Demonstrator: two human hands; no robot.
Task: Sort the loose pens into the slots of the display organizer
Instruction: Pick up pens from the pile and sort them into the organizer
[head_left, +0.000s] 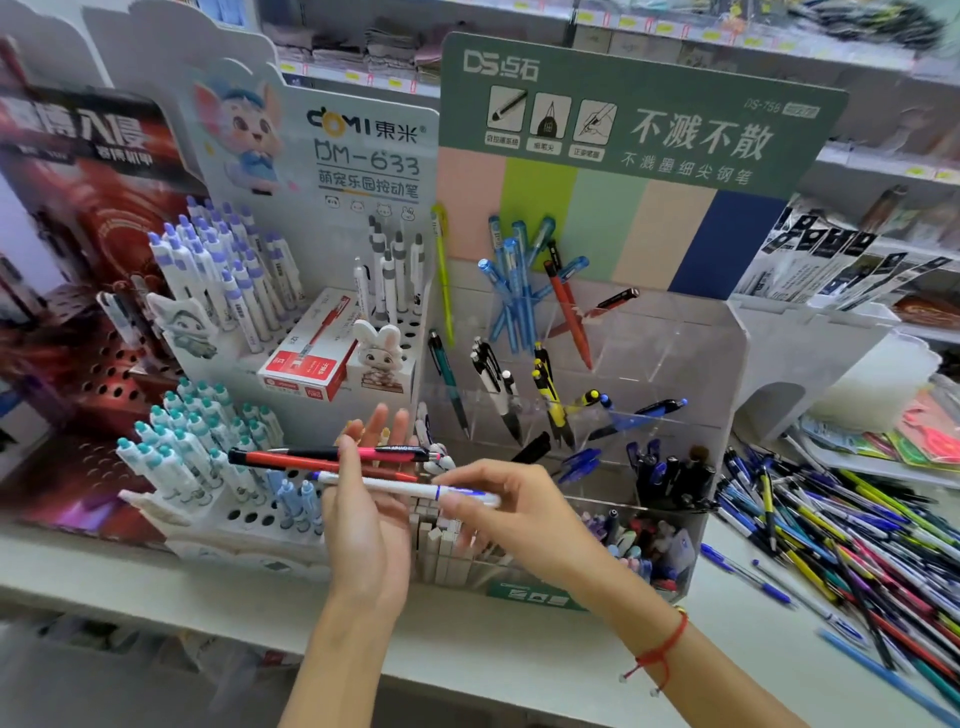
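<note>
Head view: left hand (371, 499) cradling slim plastic pens (332, 457), right hand (511, 512) pinching white pen (400, 486).

The sign (639, 111) up top is dull green with pink, lime, mint, tan and navy stripes under it. Red box (311, 358), red wrist string (662, 647), and a white pen (410, 488) with blue marks.
</note>
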